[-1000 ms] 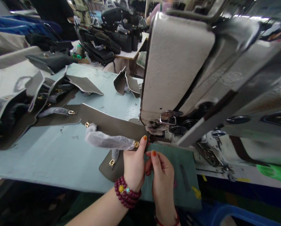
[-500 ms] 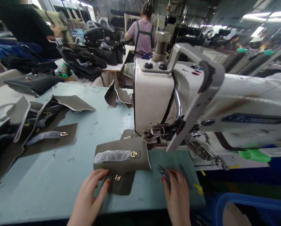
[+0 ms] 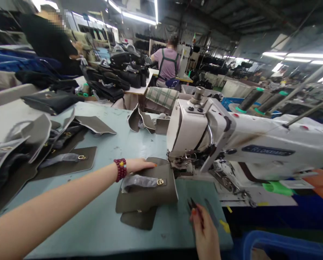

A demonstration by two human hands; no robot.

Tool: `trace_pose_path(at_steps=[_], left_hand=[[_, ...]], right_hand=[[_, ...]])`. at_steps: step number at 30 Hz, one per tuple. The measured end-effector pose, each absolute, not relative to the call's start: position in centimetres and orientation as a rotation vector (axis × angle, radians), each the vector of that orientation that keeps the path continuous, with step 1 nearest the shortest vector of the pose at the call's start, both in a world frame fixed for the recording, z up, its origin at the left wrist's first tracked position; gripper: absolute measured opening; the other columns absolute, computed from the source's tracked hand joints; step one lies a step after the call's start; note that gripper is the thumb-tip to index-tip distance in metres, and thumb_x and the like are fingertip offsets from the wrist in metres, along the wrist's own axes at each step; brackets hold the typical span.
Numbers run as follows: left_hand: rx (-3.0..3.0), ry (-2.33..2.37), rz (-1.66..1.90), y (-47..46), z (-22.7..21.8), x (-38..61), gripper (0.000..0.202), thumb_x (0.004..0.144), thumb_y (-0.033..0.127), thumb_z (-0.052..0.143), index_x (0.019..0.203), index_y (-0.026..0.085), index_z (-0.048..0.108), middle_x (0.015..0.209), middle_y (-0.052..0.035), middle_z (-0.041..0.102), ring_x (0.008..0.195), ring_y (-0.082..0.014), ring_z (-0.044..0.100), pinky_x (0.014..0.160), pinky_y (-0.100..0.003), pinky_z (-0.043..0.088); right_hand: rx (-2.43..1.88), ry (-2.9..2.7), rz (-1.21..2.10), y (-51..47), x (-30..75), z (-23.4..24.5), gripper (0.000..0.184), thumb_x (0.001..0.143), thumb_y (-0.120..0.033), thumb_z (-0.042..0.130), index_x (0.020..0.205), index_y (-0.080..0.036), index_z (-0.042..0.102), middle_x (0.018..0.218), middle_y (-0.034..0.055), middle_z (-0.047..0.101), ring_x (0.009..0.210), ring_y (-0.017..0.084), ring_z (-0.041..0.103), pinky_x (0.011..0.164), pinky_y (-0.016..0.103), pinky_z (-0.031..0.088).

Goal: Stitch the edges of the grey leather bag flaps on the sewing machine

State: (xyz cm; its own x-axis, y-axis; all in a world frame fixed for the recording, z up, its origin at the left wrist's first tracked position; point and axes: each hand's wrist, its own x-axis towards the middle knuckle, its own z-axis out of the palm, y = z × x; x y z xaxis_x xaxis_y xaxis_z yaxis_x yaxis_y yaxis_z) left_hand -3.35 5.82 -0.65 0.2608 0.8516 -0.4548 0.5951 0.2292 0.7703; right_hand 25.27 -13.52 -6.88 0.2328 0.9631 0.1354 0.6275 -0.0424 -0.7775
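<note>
A grey-brown leather bag piece [image 3: 147, 198] lies on the table beside the sewing machine's needle area. On it are a plastic-wrapped handle [image 3: 139, 181] and a gold-coloured ring fitting [image 3: 160, 181]. My left hand [image 3: 141, 165], a beaded bracelet at its wrist, reaches across to the far edge of this piece. Its visible fingers stretch out and touch the leather near a rear flap; some are hidden. Dark thread snips [image 3: 192, 204] are held in my right hand [image 3: 206, 225], low over the table to the right of the leather, blades pointing away from me.
The white sewing machine [image 3: 188, 126] stands at the right. More leather pieces [image 3: 66, 162] are piled on the left of the table [image 3: 101, 224]. A blue bin [image 3: 286, 238] is at the lower right. Co-workers [image 3: 168, 59] sit further back, among black bags [image 3: 131, 76].
My left hand has moved from the near left corner of the leather piece to its far edge. The near flap's clasp is now partly covered. My right hand still holds the snips.
</note>
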Motion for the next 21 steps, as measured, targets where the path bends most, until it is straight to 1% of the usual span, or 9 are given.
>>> trace_pose_path(at_steps=[3, 5, 7, 9, 12, 14, 17, 19, 21], left_hand=[[1.432, 1.376, 0.445, 5.5, -0.3, -3.0, 0.046, 0.066, 0.060, 0.064, 0.066, 0.014, 0.070, 0.063, -0.0085, 0.071, 0.055, -0.0197, 0.062, 0.052, -0.029, 0.045], [1.443, 1.394, 0.642, 4.9, 1.1, -4.2, 0.050, 0.074, 0.061, 0.056, 0.084, 0.013, 0.069, 0.082, -0.0094, 0.073, 0.071, -0.0196, 0.066, 0.064, -0.028, 0.048], [1.473, 1.449, 0.854, 4.0, 2.8, -6.1, 0.050, 0.083, 0.060, 0.048, 0.098, 0.016, 0.064, 0.096, -0.0074, 0.071, 0.087, -0.0188, 0.063, 0.076, -0.028, 0.047], [1.593, 1.552, 1.015, 2.5, 4.3, -7.9, 0.045, 0.086, 0.059, 0.049, 0.100, 0.018, 0.061, 0.094, -0.0043, 0.067, 0.088, -0.0188, 0.059, 0.077, -0.028, 0.044], [1.869, 1.657, 1.127, -0.4, 5.6, -9.5, 0.037, 0.089, 0.054, 0.053, 0.096, 0.019, 0.062, 0.084, -0.0013, 0.063, 0.077, -0.0183, 0.055, 0.071, -0.028, 0.041], [1.964, 1.635, 1.124, -2.1, 5.9, -9.8, 0.034, 0.091, 0.051, 0.051, 0.098, 0.020, 0.062, 0.085, -0.0010, 0.062, 0.076, -0.0178, 0.055, 0.070, -0.028, 0.041], [1.983, 1.620, 1.065, -3.9, 6.0, -10.1, 0.032, 0.092, 0.050, 0.050, 0.104, 0.022, 0.062, 0.087, -0.0006, 0.064, 0.074, -0.0173, 0.057, 0.066, -0.027, 0.042], [2.060, 1.628, 1.027, -4.3, 6.3, -10.9, 0.032, 0.092, 0.050, 0.051, 0.104, 0.023, 0.063, 0.093, -0.0018, 0.066, 0.081, -0.0191, 0.059, 0.070, -0.028, 0.045], [2.232, 1.659, 0.942, -4.0, 6.8, -12.2, 0.036, 0.090, 0.055, 0.051, 0.098, 0.023, 0.066, 0.101, -0.0041, 0.068, 0.088, -0.0233, 0.060, 0.078, -0.034, 0.045]], right_hand=[[-1.750, -1.431, 0.530, -14.1, 24.0, -6.1, 0.050, 0.092, -0.060, 0.053, 0.104, -0.013, 0.066, 0.093, 0.0138, 0.075, 0.082, 0.024, 0.074, 0.071, 0.026, 0.060], [-1.734, -1.414, 0.500, -14.2, 23.2, -5.1, 0.048, 0.094, -0.058, 0.050, 0.106, -0.014, 0.066, 0.095, 0.0134, 0.075, 0.083, 0.023, 0.073, 0.069, 0.025, 0.059], [-1.681, -1.512, 0.516, -13.7, 22.2, -3.4, 0.042, 0.097, -0.052, 0.047, 0.110, -0.016, 0.065, 0.096, 0.0116, 0.075, 0.084, 0.022, 0.074, 0.069, 0.024, 0.058], [-1.651, -1.697, 0.547, -12.7, 20.7, -1.3, 0.032, 0.099, -0.042, 0.048, 0.113, -0.018, 0.064, 0.094, 0.0085, 0.076, 0.082, 0.022, 0.074, 0.068, 0.025, 0.056], [-1.770, -1.935, 0.517, -9.9, 17.5, 1.8, 0.018, 0.096, -0.025, 0.055, 0.110, -0.019, 0.064, 0.092, 0.0055, 0.076, 0.080, 0.024, 0.075, 0.064, 0.027, 0.053], [-1.908, -1.993, 0.444, -7.7, 15.1, 3.3, 0.014, 0.095, -0.022, 0.057, 0.107, -0.019, 0.064, 0.092, 0.0061, 0.076, 0.081, 0.026, 0.075, 0.061, 0.028, 0.051], [-2.030, -2.016, 0.324, -5.0, 12.3, 4.1, 0.012, 0.097, -0.024, 0.057, 0.106, -0.018, 0.063, 0.086, 0.0068, 0.076, 0.075, 0.026, 0.075, 0.056, 0.026, 0.046], [-2.039, -2.044, 0.293, -4.3, 11.6, 4.1, 0.012, 0.098, -0.023, 0.055, 0.103, -0.018, 0.064, 0.082, 0.0066, 0.076, 0.074, 0.025, 0.075, 0.054, 0.025, 0.044], [-2.014, -2.059, 0.336, -4.9, 12.2, 3.8, 0.013, 0.099, -0.022, 0.053, 0.098, -0.019, 0.066, 0.080, 0.0057, 0.075, 0.073, 0.024, 0.074, 0.054, 0.024, 0.044]])
